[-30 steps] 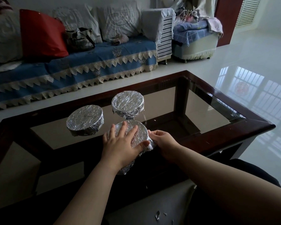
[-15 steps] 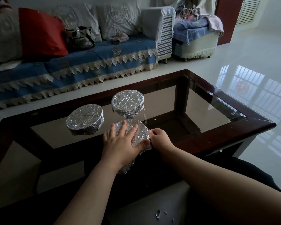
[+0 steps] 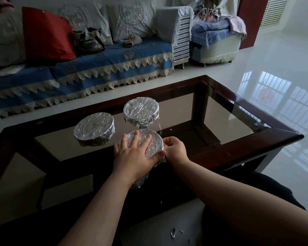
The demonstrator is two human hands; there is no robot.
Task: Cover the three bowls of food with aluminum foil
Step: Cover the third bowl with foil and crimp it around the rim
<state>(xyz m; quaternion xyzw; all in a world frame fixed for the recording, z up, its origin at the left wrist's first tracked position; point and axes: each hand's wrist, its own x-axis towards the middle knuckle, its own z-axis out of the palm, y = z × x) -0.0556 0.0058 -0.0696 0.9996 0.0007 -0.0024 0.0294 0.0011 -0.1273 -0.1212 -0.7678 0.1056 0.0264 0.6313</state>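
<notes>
Foil-wrapped near bowl (image 3: 154,142) half hidden under flat left hand (image 3: 133,155), right hand (image 3: 175,150) pinching its foil edge.

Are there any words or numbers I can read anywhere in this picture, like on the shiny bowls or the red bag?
None can be read.
The foil on the three bowls shows only crinkles.
The red bag shows no print.
The sofa cover has a stitched motif, not letters.
The round red shape mirrored in the floor is too blurred to read.
</notes>
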